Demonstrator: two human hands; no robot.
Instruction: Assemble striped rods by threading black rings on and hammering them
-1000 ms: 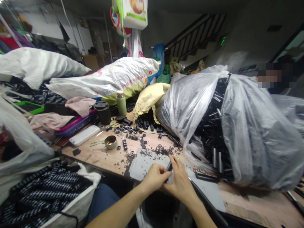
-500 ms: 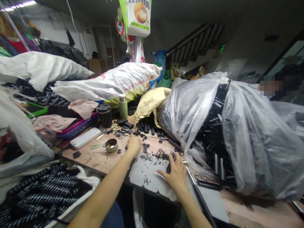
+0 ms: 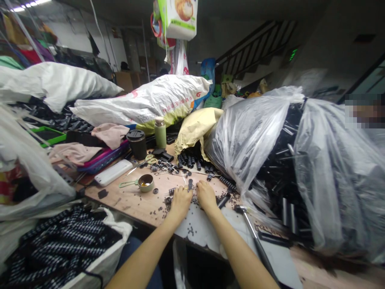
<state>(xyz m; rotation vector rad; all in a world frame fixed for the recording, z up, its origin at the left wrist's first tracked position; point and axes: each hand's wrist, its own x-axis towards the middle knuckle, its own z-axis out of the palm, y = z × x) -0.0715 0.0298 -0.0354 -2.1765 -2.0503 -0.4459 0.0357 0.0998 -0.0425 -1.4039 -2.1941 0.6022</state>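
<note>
Side by side over the middle of the bench are my left hand and my right hand. The left hand's fingers are pinched together beside a small dark flat piece, which stands up between the two hands. Curled inward, the right hand's fingertips face that piece; what they hold is hidden. Just right of the right hand lies a dark cylindrical handle. Tiny dark bits are scattered around both hands on a grey sheet. Black-and-white patterned short tubes are heaped beyond the hands.
A hammer-like tool lies at the right, before a large clear plastic bag of dark parts. At the left are a green measuring cup, a white case, a black tumbler and a sack of patterned pieces.
My right hand has left the dark handle and moved left and away from me, its fingers now curled. My left hand has come slightly nearer and to the right. The view has shifted slightly.
</note>
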